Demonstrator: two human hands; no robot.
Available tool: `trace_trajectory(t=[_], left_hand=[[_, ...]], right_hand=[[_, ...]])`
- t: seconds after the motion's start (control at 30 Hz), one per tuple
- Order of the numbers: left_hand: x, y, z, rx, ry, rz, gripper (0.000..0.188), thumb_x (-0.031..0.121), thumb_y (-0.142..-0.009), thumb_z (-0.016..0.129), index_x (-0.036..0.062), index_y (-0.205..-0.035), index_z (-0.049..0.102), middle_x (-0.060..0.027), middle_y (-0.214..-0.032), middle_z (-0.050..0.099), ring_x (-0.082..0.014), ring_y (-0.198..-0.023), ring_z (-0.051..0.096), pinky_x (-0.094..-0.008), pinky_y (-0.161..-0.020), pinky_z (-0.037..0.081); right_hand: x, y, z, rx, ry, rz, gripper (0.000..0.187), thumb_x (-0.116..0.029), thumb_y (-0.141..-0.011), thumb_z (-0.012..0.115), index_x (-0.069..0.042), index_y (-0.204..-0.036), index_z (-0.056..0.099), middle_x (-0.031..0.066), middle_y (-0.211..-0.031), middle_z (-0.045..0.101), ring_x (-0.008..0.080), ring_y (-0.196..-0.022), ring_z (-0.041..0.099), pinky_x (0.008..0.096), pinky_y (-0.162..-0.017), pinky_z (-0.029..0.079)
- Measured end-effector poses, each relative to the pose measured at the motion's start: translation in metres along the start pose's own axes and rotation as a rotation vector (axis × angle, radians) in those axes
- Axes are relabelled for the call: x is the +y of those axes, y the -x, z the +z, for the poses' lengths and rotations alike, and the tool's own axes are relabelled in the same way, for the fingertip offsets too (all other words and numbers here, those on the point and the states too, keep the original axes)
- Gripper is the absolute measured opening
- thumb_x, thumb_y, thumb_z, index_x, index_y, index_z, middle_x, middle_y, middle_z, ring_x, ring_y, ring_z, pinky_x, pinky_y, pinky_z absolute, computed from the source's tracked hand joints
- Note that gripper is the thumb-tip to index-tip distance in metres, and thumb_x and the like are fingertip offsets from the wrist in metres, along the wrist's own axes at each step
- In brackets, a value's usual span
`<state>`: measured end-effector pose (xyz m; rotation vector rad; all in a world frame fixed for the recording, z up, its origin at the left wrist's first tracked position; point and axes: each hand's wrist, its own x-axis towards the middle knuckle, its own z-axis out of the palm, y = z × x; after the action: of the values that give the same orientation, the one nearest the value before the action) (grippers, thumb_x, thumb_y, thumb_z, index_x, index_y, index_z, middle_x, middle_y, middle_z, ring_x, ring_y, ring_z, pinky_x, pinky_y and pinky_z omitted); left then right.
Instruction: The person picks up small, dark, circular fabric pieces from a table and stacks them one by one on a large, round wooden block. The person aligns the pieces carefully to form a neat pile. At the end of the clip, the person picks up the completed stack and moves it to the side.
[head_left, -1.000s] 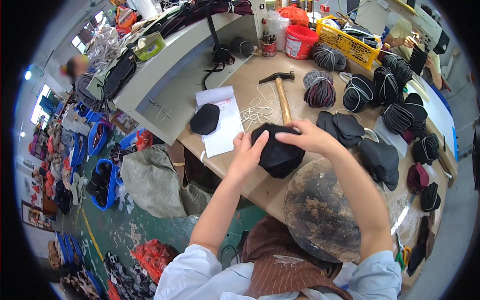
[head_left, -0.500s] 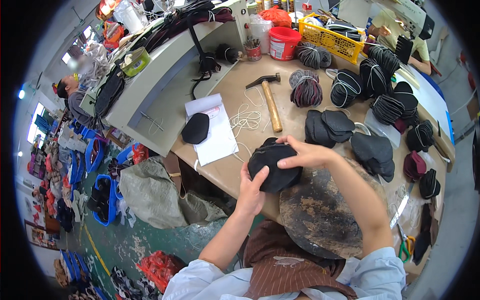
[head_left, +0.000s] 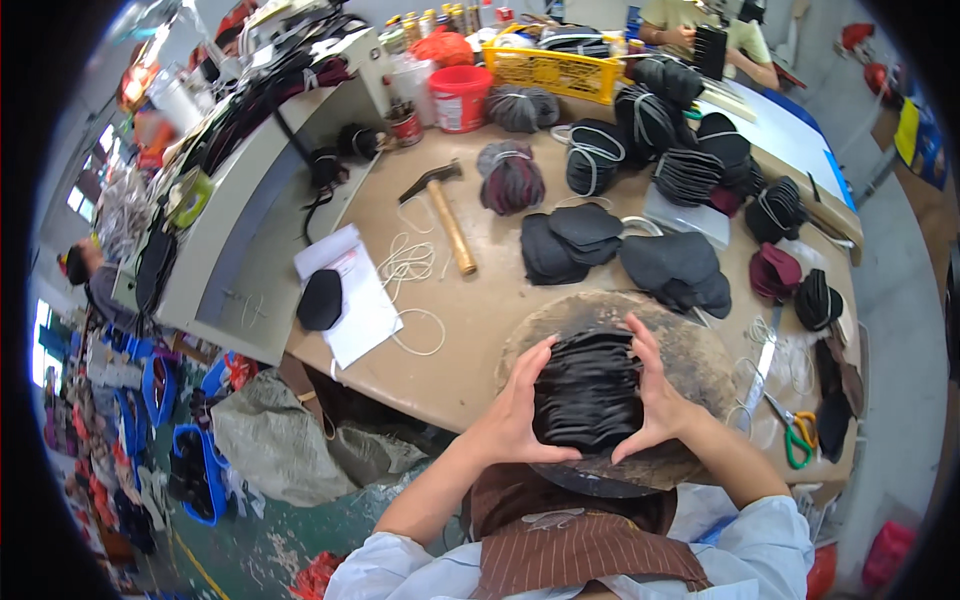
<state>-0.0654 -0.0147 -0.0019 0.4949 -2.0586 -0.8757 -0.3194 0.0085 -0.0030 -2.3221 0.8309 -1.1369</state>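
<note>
A thick stack of black cut pieces (head_left: pixel 588 392) stands on edge between my palms, over the round worn block (head_left: pixel 690 370). My left hand (head_left: pixel 515 408) grips its left side and my right hand (head_left: pixel 657 395) its right side, thumbs at the near edge and fingers at the far one. The layers look slightly blurred by motion. Beyond the block lie loose black pieces (head_left: pixel 570 240) and another pile of black pieces (head_left: pixel 680 270). A hammer (head_left: pixel 450 225) with a wooden handle rests on the brown table (head_left: pixel 420 355).
One black piece (head_left: pixel 320 300) lies on white paper (head_left: pixel 360 320) at the left. Tied black bundles (head_left: pixel 595 155), a red bucket (head_left: pixel 461 98) and a yellow crate (head_left: pixel 550 72) line the back. Scissors (head_left: pixel 800 437) lie at the right. Another person (head_left: pixel 750 50) sits at the far right.
The black stack has moved right and nearer to me, over the round block, and turned so its layered edge shows. My hands have shifted to its two sides. The view has swung right.
</note>
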Motion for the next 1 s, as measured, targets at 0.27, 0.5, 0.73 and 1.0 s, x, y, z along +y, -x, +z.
trace_trajectory(t=[0.27, 0.5, 0.73, 1.0], left_hand=[[0.002, -0.019, 0.013, -0.169, -0.021, 0.029, 0.129, 0.034, -0.051, 0.091, 0.0064, -0.148, 0.011, -0.0285, -0.147, 0.019, -0.0451, -0.135, 0.025, -0.0506, -0.110, 0.027], [0.007, -0.009, 0.014, -0.183, -0.085, -0.107, 0.135, 0.035, -0.049, 0.092, 0.0029, -0.149, 0.007, -0.0274, -0.149, 0.015, -0.0434, -0.138, 0.021, -0.0497, -0.111, 0.024], [-0.010, 0.004, 0.033, -0.047, 0.062, -0.206, 0.143, 0.036, -0.045, 0.093, -0.0009, -0.148, 0.000, -0.0249, -0.148, 0.015, -0.0403, -0.136, 0.022, -0.0467, -0.112, 0.023], [-0.007, 0.000, 0.012, -0.206, -0.046, -0.162, 0.149, 0.050, -0.046, 0.090, 0.0023, -0.148, -0.008, -0.0296, -0.150, 0.004, -0.0466, -0.139, 0.011, -0.0539, -0.112, 0.017]], right_hand=[[-0.007, 0.003, 0.010, 0.547, -0.793, 0.646, 0.068, -0.031, -0.089, 0.066, -0.006, -0.143, 0.034, 0.0096, -0.135, 0.041, 0.0142, -0.114, 0.046, 0.0290, -0.096, 0.038], [0.003, 0.001, 0.021, 0.769, -0.980, 0.842, 0.025, -0.011, -0.095, 0.049, -0.004, -0.119, 0.050, 0.0086, -0.109, 0.061, 0.0133, -0.100, 0.055, 0.0273, -0.089, 0.043], [0.001, 0.005, 0.022, 0.583, -0.650, 0.727, 0.045, -0.014, -0.094, 0.045, -0.003, -0.137, 0.036, 0.0189, -0.133, 0.047, 0.0253, -0.124, 0.045, 0.0360, -0.105, 0.034], [-0.071, -0.016, 0.020, -0.118, 0.349, 0.409, 0.081, -0.065, -0.080, 0.054, -0.020, -0.145, 0.035, 0.0299, -0.152, 0.007, 0.0603, -0.134, 0.006, 0.0703, -0.105, 0.008]])
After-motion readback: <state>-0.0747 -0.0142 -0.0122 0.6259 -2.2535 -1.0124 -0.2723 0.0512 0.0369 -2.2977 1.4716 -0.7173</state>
